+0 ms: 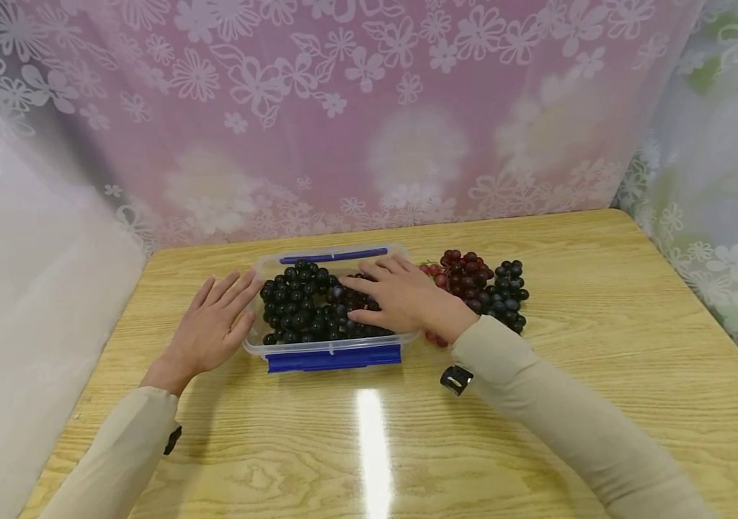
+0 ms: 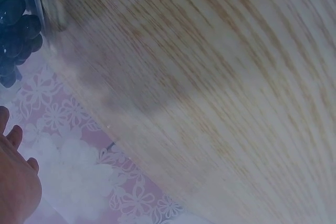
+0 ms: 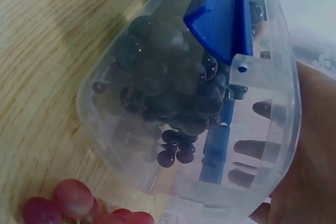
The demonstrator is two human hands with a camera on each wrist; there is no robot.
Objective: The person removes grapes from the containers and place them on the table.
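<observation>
A clear plastic box (image 1: 251, 347) with blue clips holds bunches of black grapes (image 1: 294, 299). My left hand (image 1: 210, 330) lies along the box's left end, its fingers straight and the fingertips by the rim. My right hand (image 1: 401, 294) reaches in over the right end with fingers spread above the grapes and covers some of them. Through the clear wall in the right wrist view, grapes (image 3: 178, 103) show inside the box and fingers (image 3: 252, 148) appear behind the rim. Whether the fingers press on the grapes I cannot tell.
Right of the box lie a bunch of red grapes (image 1: 466, 277) and a bunch of black grapes (image 1: 509, 292), partly behind my right wrist. All stand on a wooden table (image 1: 291, 447). A pink floral curtain (image 1: 343, 144) hangs behind its back edge.
</observation>
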